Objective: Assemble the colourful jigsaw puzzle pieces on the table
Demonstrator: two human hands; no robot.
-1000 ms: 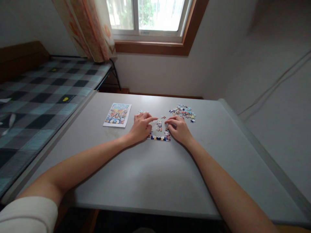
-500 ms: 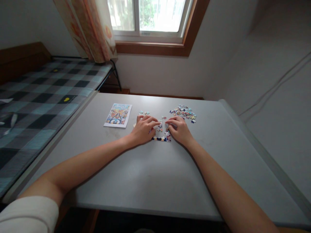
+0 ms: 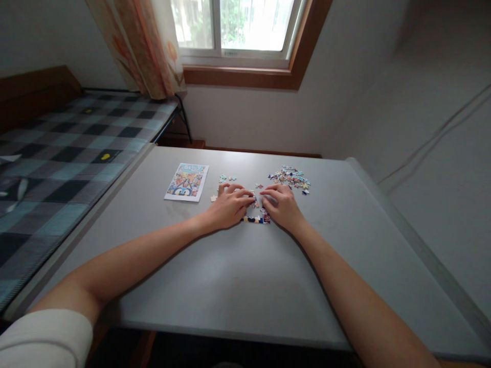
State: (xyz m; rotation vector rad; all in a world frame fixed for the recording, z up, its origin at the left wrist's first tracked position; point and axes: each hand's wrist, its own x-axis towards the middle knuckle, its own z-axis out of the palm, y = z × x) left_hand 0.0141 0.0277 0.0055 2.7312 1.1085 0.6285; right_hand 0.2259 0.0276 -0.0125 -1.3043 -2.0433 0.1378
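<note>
A partly joined jigsaw puzzle lies on the table between my hands, its dark lower strip and right corner showing. My left hand rests over its left side, fingers spread and index fingertip at a small cluster of puzzle pieces. The hand covers part of the puzzle. At the right side is my right hand, thumb and index finger drawn close together; whatever is between them is too small to make out. A single loose piece lies just beyond the fingertips.
A heap of loose pieces lies beyond my right hand. Several more pieces lie beyond my left hand. A printed picture sheet is at the left on the grey table. A checked bed adjoins the table's left side.
The small cluster between my hands has shifted slightly, and my left fingers have moved a little right over it. My right hand has barely moved.
</note>
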